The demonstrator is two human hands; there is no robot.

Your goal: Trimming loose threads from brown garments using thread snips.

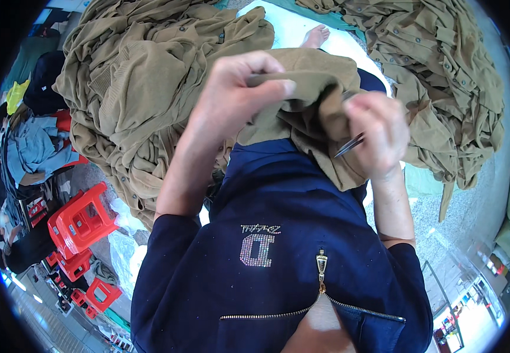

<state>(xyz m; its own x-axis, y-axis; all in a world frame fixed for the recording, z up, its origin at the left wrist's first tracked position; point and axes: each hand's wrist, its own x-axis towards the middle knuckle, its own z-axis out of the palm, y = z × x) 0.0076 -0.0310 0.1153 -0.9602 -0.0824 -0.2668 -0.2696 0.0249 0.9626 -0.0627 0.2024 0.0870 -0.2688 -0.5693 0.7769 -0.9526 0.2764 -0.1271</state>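
Over my lap lies an olive-brown knit garment (325, 65), bunched and folded, its lower part hanging toward my right knee. My left hand (237, 88) is closed on its upper fold, thumb on top, lifting the cloth. On the other side my right hand (379, 132) is curled, somewhat blurred, with fingertips at the garment's edge. From its palm side sticks out a slim two-pronged metal tool (349, 145), pointing down and left. The rest of that tool is hidden in the hand. Whether the right fingertips also pinch cloth I cannot tell.
Large heaps of similar buttoned olive garments lie at left (143, 82) and right (437, 76). A bare foot (316, 36) rests on a white sheet (284, 26) ahead. Red plastic stools (81, 217) and a pile of blue-grey clothes (37, 144) stand farther left.
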